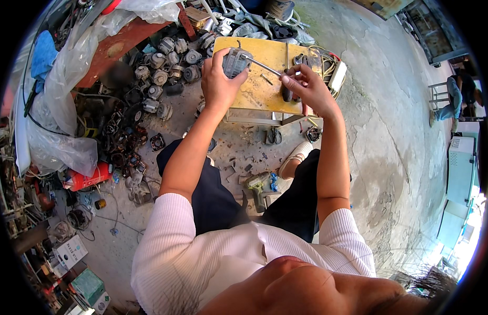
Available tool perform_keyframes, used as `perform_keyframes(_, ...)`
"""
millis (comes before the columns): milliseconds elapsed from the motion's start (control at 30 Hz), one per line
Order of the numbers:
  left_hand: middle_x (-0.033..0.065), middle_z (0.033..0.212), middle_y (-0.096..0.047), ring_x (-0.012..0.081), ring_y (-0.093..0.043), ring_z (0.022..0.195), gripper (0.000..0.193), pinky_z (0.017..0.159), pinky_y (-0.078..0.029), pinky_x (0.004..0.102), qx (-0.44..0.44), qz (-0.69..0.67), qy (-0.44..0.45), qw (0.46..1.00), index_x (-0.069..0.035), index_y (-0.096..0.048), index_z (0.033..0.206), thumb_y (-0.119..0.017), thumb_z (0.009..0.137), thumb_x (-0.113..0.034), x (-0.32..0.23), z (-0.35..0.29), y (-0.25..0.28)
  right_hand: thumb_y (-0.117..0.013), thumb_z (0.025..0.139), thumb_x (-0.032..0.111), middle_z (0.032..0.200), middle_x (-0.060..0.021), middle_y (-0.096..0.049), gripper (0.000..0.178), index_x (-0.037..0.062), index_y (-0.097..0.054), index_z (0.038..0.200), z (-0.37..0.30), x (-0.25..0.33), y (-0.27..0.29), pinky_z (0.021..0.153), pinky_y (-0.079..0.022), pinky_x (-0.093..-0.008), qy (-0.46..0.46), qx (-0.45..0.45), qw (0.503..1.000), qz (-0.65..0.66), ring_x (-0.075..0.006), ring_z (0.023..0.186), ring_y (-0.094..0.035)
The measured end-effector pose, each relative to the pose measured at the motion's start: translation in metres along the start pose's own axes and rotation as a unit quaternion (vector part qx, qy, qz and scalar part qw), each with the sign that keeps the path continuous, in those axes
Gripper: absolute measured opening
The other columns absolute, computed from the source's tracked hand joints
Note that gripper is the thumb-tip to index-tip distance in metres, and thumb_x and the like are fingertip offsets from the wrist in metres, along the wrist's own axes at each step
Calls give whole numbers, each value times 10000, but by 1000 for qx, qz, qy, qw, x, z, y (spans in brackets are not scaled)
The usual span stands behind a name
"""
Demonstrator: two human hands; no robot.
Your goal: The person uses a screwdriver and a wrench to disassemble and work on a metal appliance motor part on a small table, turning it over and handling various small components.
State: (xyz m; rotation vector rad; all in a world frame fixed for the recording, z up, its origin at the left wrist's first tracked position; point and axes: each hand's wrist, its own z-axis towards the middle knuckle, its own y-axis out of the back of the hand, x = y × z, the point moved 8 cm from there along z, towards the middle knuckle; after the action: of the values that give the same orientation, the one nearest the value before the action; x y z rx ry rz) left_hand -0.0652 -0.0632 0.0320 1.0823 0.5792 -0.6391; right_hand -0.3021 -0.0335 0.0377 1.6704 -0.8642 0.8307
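Note:
My left hand [221, 79] is closed around a small grey electric motor [236, 62], raised over the far left part of a worn yellow table [249, 97]. A slim steel-shafted hand tool [264, 65] slants from the motor to my right hand [311, 89], whose fingers are closed on its other end. That end is hidden, and the tool's tip meets the motor's near face. Below my right fingers lies a dark-handled screwdriver [287, 94], partly covered by the hand. A short metal pin [266, 79] rests on the tabletop between my hands.
Several motors [159, 77] are heaped on the floor left of the table. Coiled cables with a white power strip [337, 75] hang at its right edge. A green cordless drill [258, 188] lies between my feet. Another person [454, 97] is at the far right.

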Motion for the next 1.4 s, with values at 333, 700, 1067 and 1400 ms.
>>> perform_keyframes(333, 129, 1201, -590, 327, -631, 1084, 649, 897, -514, 421, 6, -4, 19, 1000, -177, -550, 1295, -850, 736, -307, 1, 1, 2, -603, 975, 506, 685, -26, -519, 513, 11, -669, 1093, 1, 5, 5, 365, -414, -281, 20, -31, 999, -35, -92, 504, -500)
perform_keyframes(700, 123, 1101, -580, 335, -595, 1043, 640, 879, -492, 432, -10, -23, -5, 1000, -179, -555, 1282, -846, 723, -288, 0, 0, 1, -671, 925, 482, 799, -69, -634, 471, 39, -698, 1082, 5, -4, 4, 365, -420, -304, 10, -31, 999, -32, -137, 591, -576)
perform_keyframes(1067, 120, 1106, -576, 333, -595, 1049, 640, 882, -492, 428, -6, -24, -2, 1000, -181, -551, 1284, -844, 724, -284, 0, 0, 1, -647, 930, 522, 804, -61, -639, 511, 38, -713, 1081, 6, -6, 3, 387, -440, -320, 22, -22, 998, -47, -144, 597, -591)
perform_keyframes(1400, 131, 1199, -590, 326, -632, 1081, 646, 904, -510, 415, 4, -9, 5, 1000, -175, -544, 1298, -845, 739, -297, -1, 0, 1, -691, 916, 477, 688, -47, -588, 453, 35, -724, 1011, 4, -5, 6, 378, -427, -306, 9, -29, 1000, -3, -132, 493, -525)
